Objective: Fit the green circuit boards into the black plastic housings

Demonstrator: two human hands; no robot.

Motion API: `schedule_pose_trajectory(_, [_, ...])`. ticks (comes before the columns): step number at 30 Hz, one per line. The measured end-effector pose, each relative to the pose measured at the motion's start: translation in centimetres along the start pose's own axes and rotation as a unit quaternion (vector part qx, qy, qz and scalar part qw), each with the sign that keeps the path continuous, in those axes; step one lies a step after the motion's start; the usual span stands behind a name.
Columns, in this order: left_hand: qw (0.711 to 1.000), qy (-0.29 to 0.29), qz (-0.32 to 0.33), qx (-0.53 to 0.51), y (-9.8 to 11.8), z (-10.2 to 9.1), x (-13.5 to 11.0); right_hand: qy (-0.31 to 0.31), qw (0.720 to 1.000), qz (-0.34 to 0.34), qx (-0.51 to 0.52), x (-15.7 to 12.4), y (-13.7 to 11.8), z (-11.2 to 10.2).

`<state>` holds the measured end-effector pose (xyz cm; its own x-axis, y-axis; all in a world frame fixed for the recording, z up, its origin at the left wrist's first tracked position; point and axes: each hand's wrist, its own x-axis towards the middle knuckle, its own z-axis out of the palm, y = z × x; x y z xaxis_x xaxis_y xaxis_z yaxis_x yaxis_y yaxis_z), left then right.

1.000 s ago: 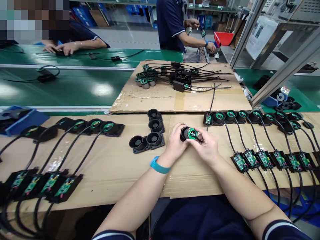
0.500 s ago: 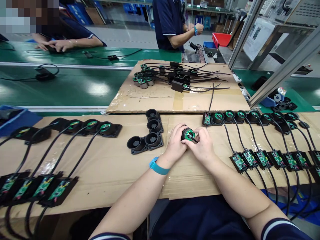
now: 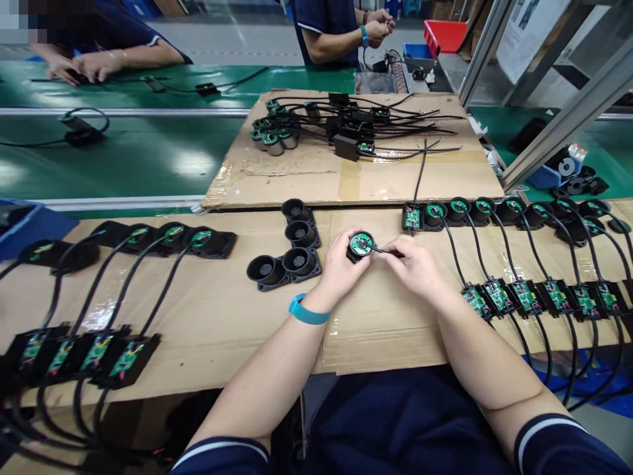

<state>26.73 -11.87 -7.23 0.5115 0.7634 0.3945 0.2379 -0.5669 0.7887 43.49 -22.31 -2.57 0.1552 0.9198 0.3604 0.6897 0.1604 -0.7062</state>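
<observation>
My left hand (image 3: 339, 267) is wrapped round a round black housing (image 3: 353, 256), whose top holds a green circuit board (image 3: 362, 243). A short stretch of black cable (image 3: 378, 250) leaves the board toward the right. My right hand (image 3: 410, 264) pinches that cable between thumb and fingers, a little apart from the housing. Just beyond my right hand lies a small black box with an open circuit board (image 3: 412, 215). Left of my left hand stand several empty black cup-shaped housings (image 3: 299, 260) with square flanges.
Wired housings and board boxes (image 3: 527, 297) line the right side; a similar row (image 3: 126, 359) lies on the left. A raised cardboard sheet (image 3: 297, 188) bears a pile of cabled parts (image 3: 351, 125). Two co-workers are across the green bench (image 3: 148, 158). A metal post (image 3: 554, 112) slants at right.
My right hand has moved right, off the housing, and now pinches the cable drawn out sideways. The housing tilts less and its board faces up more. The camera view has shifted downward.
</observation>
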Motion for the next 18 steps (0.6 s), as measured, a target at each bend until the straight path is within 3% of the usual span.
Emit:
schedule_pose_trajectory(3, [1.000, -0.020, -0.004, -0.015, 0.19, -0.04, -0.04, 0.041, 0.998, -0.037, 0.016, 0.07, -0.40, -0.27])
schedule_pose_trajectory(9, [0.999, -0.024, -0.022, -0.025, 0.31, -0.16, -0.02, -0.002, 1.000, -0.005, -0.005, -0.05, -0.13, 0.06])
schedule_pose_trajectory(18, [0.998, -0.047, -0.025, -0.036, 0.41, -0.26, 0.02, 0.006, 1.000, -0.017, -0.004, -0.06, -0.27, -0.23])
